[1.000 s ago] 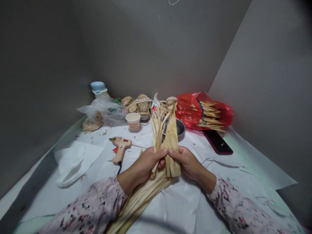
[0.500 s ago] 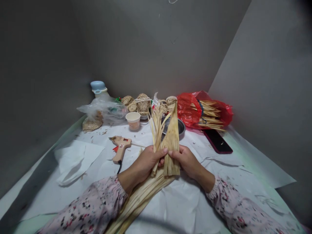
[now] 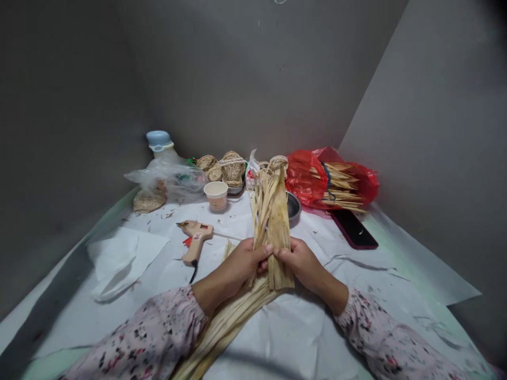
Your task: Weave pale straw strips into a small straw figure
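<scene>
My left hand (image 3: 244,264) is closed around a bunch of thin, dry husk strips (image 3: 260,211) that stand up from the fist. Pinched in my right hand (image 3: 303,262) is a wider dry husk leaf (image 3: 279,221), pale tan with a few spots. The two hands nearly touch at the thumbs, and the leaf lies beside the strips, overlapping them. Beneath my hands a long bundle of husk strips (image 3: 233,324) runs over the paper toward the near edge. The fingers behind the leaf are partly hidden.
A glue gun (image 3: 197,240) and a paper cup (image 3: 216,196) stand to the left. Behind the husks sits a metal bowl (image 3: 293,207). At the right are a red plastic bag (image 3: 304,177) with husks and a phone (image 3: 354,229). Woven pieces (image 3: 233,168) line the back.
The thin strips have moved slightly right, closer against the wide leaf. The leaf has tilted a little to the left at its top, and my hands stay nearly in place.
</scene>
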Demonstrator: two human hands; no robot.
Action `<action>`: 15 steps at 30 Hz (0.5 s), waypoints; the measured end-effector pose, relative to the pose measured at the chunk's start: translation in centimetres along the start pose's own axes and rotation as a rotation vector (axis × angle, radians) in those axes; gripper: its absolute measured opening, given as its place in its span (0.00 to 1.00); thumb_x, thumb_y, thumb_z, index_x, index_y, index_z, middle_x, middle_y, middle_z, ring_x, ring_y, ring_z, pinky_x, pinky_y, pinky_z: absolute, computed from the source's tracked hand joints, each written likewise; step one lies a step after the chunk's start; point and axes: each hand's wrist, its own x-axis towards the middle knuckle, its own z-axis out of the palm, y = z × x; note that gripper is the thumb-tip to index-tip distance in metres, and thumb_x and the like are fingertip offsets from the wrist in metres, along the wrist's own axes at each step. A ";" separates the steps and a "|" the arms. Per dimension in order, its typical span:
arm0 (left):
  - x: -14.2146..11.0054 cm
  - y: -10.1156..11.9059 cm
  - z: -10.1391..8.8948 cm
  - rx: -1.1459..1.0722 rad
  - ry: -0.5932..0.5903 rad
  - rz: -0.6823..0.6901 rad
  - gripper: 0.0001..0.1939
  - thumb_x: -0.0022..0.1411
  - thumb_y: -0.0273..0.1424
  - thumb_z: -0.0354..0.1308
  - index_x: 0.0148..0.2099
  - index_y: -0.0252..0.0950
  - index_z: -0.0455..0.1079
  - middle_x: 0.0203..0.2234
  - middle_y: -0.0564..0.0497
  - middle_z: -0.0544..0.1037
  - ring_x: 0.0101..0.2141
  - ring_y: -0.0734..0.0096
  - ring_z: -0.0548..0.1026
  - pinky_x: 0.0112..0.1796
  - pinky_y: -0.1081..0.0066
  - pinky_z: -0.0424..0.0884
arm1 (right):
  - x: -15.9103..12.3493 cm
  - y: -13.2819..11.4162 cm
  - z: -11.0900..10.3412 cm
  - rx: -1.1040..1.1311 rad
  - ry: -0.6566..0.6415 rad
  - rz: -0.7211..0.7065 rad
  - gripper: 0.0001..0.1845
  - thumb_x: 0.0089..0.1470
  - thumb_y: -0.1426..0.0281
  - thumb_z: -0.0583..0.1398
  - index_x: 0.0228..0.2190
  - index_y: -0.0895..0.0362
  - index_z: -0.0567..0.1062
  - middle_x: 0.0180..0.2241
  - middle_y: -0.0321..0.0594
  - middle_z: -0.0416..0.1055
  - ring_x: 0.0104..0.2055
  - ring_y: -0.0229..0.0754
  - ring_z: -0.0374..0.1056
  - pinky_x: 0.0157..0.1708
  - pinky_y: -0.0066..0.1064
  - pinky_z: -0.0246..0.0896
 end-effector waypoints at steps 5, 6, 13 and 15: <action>-0.3 0.3 0.2 -0.116 -0.012 -0.042 0.17 0.50 0.40 0.67 0.27 0.33 0.66 0.16 0.55 0.65 0.18 0.79 0.60 0.21 0.77 0.55 | -0.1 0.3 -0.3 0.241 -0.077 0.028 0.10 0.49 0.67 0.61 0.33 0.60 0.76 0.25 0.43 0.77 0.26 0.43 0.73 0.30 0.34 0.69; -0.3 0.3 0.2 -0.137 -0.023 -0.048 0.17 0.50 0.39 0.67 0.28 0.32 0.67 0.16 0.55 0.66 0.18 0.79 0.61 0.21 0.77 0.56 | 0.0 0.3 -0.4 0.271 -0.084 0.029 0.10 0.49 0.67 0.61 0.34 0.60 0.75 0.25 0.43 0.77 0.26 0.44 0.73 0.30 0.34 0.69; -0.3 0.6 0.1 -0.186 -0.105 -0.069 0.14 0.53 0.37 0.65 0.29 0.31 0.68 0.16 0.55 0.65 0.18 0.80 0.60 0.21 0.78 0.54 | 0.1 0.5 -0.7 0.316 -0.089 0.014 0.08 0.49 0.69 0.59 0.31 0.60 0.74 0.26 0.43 0.77 0.27 0.43 0.74 0.31 0.34 0.70; -0.3 0.6 0.2 -0.171 -0.096 -0.058 0.14 0.53 0.36 0.65 0.28 0.31 0.68 0.15 0.55 0.65 0.17 0.81 0.60 0.20 0.78 0.53 | 0.1 0.4 -0.6 0.324 -0.113 0.020 0.09 0.50 0.69 0.59 0.32 0.61 0.75 0.26 0.44 0.77 0.27 0.44 0.74 0.32 0.35 0.70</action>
